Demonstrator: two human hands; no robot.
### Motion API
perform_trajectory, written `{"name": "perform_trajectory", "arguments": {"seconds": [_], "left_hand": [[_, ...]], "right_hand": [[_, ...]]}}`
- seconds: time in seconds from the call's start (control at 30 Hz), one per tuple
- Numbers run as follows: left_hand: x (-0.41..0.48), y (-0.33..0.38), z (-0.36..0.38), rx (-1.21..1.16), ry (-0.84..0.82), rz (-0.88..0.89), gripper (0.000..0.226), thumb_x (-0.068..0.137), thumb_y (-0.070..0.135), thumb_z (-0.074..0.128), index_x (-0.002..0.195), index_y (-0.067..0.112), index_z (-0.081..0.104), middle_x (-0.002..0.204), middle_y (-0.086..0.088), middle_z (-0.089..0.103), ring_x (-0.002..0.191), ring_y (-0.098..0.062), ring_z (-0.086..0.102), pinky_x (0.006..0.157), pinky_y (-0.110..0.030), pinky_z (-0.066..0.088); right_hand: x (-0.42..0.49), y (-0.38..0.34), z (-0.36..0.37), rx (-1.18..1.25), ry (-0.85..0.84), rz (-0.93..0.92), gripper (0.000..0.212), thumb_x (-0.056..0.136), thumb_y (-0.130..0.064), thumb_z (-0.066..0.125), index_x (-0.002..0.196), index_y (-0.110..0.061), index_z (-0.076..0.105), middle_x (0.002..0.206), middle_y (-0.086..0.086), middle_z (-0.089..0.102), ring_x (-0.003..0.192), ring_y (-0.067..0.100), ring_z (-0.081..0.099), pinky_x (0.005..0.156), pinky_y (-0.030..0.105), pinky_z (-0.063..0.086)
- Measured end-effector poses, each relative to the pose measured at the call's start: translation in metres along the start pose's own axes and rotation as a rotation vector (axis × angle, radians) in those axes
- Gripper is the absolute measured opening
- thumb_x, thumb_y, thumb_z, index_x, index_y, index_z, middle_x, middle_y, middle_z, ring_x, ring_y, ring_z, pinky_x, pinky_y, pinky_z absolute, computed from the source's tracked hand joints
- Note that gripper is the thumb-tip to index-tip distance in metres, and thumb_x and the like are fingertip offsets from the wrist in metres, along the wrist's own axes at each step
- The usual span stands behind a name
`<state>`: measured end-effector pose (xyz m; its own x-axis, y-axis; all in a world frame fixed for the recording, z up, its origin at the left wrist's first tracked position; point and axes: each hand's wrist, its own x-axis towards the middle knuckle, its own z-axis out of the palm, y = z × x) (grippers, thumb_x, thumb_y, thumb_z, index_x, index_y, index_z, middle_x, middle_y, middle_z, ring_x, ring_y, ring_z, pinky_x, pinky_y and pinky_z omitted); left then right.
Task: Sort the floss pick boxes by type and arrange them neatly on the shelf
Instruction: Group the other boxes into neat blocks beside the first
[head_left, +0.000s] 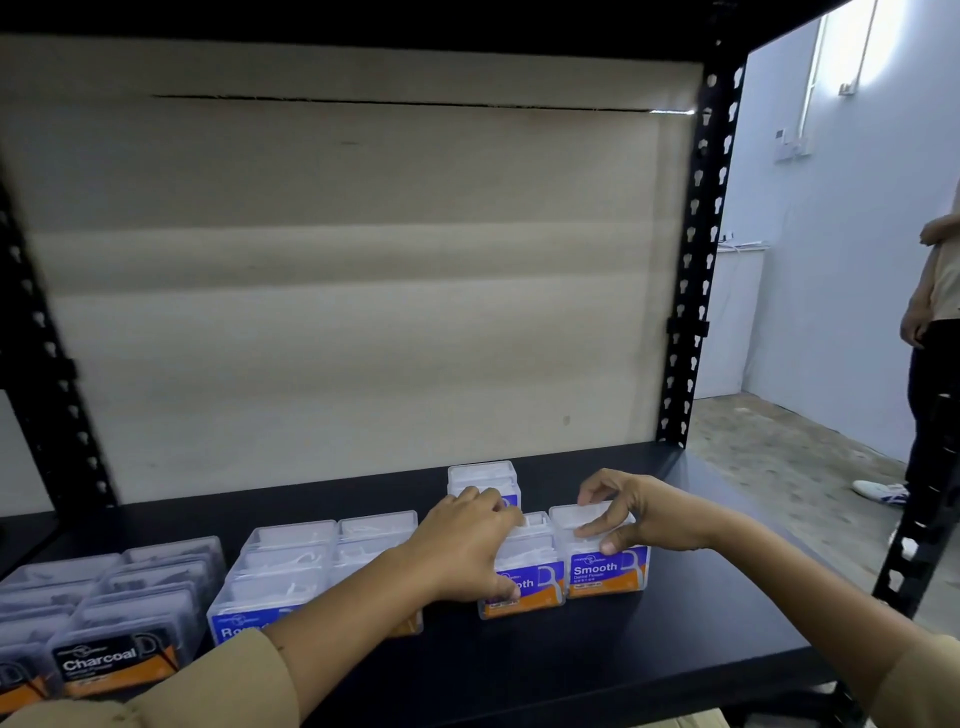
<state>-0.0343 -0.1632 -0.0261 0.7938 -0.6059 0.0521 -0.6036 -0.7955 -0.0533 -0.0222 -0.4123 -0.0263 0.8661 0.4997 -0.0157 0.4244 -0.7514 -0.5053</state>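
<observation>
Clear blue-orange plastic Smooth box (527, 590) gripped by left hand (467, 540), twin box (608, 569) pinched by right hand (636, 514); misalignment risked if 2 pushed unevenly.

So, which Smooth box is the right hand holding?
The rightmost Smooth box, with its label fully readable; the right hand grips its top. The left hand holds the neighbouring Smooth box.

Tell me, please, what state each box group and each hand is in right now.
Charcoal boxes: closed, packed in rows at the shelf's left end.
Middle boxes: closed, packed together, label partly hidden by the left arm.
Left Smooth box: upright, gripped from above by the left hand.
Right Smooth box: upright, top pinched by the right hand.
Rear box: upright behind the Smooth pair.
</observation>
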Motion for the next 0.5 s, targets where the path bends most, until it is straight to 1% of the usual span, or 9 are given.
{"name": "perform_trajectory", "arguments": {"seconds": [0.07,0.13,0.2,0.27,0.3,0.4,0.43,0.5], "left_hand": [[0.001,0.0,0.0,0.002,0.003,0.0,0.075,0.077,0.052,0.066,0.14,0.024,0.036,0.138,-0.001,0.042,0.126,-0.021,0.038,0.103,-0.036,0.033],[0.001,-0.001,0.001,0.001,0.002,0.001,0.076,0.078,0.052,0.066,0.141,0.024,0.035,0.139,-0.001,0.041,0.126,-0.021,0.038,0.103,-0.036,0.032],[0.001,-0.002,0.001,0.003,0.004,0.007,0.076,0.079,0.053,0.065,0.142,0.024,0.033,0.14,-0.001,0.04,0.127,-0.02,0.037,0.104,-0.035,0.032],[0.0,-0.003,0.002,0.004,0.008,0.016,0.077,0.08,0.053,0.063,0.143,0.024,0.031,0.142,-0.001,0.038,0.129,-0.02,0.035,0.106,-0.035,0.03],[0.0,-0.004,0.003,0.003,0.009,0.019,0.077,0.08,0.054,0.062,0.144,0.025,0.031,0.143,0.0,0.037,0.13,-0.02,0.034,0.106,-0.035,0.029],[-0.001,-0.007,0.004,-0.027,0.014,0.018,0.079,0.08,0.06,0.059,0.145,0.027,0.029,0.144,0.002,0.036,0.131,-0.018,0.032,0.107,-0.034,0.027],[-0.001,-0.009,0.003,-0.058,0.021,0.012,0.078,0.08,0.062,0.056,0.145,0.029,0.029,0.144,0.004,0.036,0.131,-0.017,0.032,0.107,-0.034,0.027],[-0.001,-0.014,0.002,-0.118,0.054,-0.016,0.074,0.083,0.066,0.049,0.145,0.031,0.029,0.145,0.006,0.035,0.132,-0.014,0.031,0.108,-0.033,0.028]], "right_hand": [[0.0,-0.001,0.0,0.004,-0.011,-0.004,0.033,0.08,-0.026,0.072,0.085,-0.058,0.064,0.116,-0.027,0.041,0.115,0.003,0.046,0.085,0.011,0.046],[-0.001,-0.002,-0.001,-0.007,-0.024,0.004,0.034,0.081,-0.026,0.071,0.087,-0.058,0.063,0.116,-0.028,0.043,0.116,0.004,0.046,0.086,0.011,0.045],[0.0,-0.002,-0.003,-0.052,-0.025,0.01,0.027,0.082,-0.025,0.07,0.1,-0.046,0.067,0.119,-0.022,0.044,0.116,0.006,0.045,0.087,0.011,0.044],[0.001,-0.003,-0.005,-0.093,-0.021,0.014,0.029,0.083,-0.024,0.069,0.111,-0.031,0.068,0.122,-0.017,0.045,0.117,0.005,0.044,0.087,0.011,0.043],[0.002,-0.004,-0.006,-0.103,-0.021,0.02,0.03,0.083,-0.024,0.069,0.113,-0.028,0.068,0.121,-0.016,0.046,0.116,0.004,0.045,0.088,0.012,0.044],[0.004,-0.009,-0.009,-0.116,-0.016,0.031,0.03,0.082,-0.027,0.07,0.112,-0.026,0.069,0.117,-0.015,0.051,0.113,0.005,0.049,0.093,0.021,0.047],[0.006,-0.011,-0.01,-0.114,-0.004,0.03,0.031,0.082,-0.028,0.07,0.112,-0.026,0.069,0.116,-0.014,0.052,0.112,0.006,0.051,0.092,0.021,0.047],[0.01,-0.017,-0.012,-0.114,0.044,0.016,0.034,0.082,-0.031,0.07,0.115,-0.027,0.067,0.115,-0.014,0.055,0.11,0.004,0.053,0.091,0.015,0.043]]}}
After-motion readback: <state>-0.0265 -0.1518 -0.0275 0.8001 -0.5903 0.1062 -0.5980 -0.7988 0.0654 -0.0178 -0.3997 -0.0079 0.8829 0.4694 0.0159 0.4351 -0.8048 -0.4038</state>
